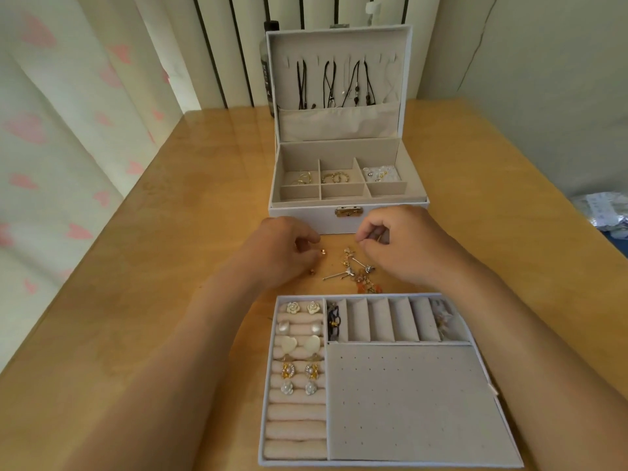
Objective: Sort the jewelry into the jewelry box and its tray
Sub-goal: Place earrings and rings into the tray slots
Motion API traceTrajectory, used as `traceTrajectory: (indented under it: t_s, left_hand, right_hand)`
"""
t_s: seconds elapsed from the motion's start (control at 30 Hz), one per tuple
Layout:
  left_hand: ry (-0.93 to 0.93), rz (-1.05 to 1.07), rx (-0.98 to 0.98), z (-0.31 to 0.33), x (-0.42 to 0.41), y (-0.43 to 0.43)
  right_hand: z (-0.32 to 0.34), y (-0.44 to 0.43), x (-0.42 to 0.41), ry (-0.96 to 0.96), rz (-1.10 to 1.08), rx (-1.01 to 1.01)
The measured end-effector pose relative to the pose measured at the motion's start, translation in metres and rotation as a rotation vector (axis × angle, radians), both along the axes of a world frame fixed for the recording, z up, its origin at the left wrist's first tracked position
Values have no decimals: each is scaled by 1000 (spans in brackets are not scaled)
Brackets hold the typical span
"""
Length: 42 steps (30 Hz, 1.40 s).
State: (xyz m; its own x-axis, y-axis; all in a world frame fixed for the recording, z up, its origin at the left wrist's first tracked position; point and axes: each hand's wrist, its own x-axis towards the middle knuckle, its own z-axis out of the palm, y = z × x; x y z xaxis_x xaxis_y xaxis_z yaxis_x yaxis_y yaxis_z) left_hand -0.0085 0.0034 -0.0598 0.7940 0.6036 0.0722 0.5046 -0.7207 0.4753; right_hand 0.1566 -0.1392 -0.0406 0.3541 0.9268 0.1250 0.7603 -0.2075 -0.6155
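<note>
The white jewelry box (299,212) stands open at the table's middle, with necklaces hanging in its lid and gold rings in its rear compartments. Its tray (407,402) lies near me, with several pairs of earrings (300,348) pushed into the left roll column. Between box and tray lies a loose pile of earrings (355,270). My left hand (282,253) hovers left of the pile, fingers curled, pinching a small gold piece (85,252). My right hand (401,246) is just right of the pile, pinching a small gold piece (378,238) between thumb and fingers.
A tiny gold bead (311,271) lies on the wooden table (190,232) under my left hand. A dark bottle (266,69) stands behind the box. Curtains hang on the left, and a crumpled bag (605,212) sits at the right edge.
</note>
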Motion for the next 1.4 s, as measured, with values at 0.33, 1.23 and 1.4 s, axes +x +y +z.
traceTrajectory:
  t_s: [0.33,1.23,1.4]
  left_hand:
    - [-206,7,-183,-7,-5,-5]
    - [-630,-25,-1212,2,-2,-26]
    - [-633,-38,-1223,2,-4,-25]
  right_hand:
    - [-9,-3,1,15,21,88]
    - [-16,1,-14,409,109,259]
    - [-14,0,-15,528,111,256]
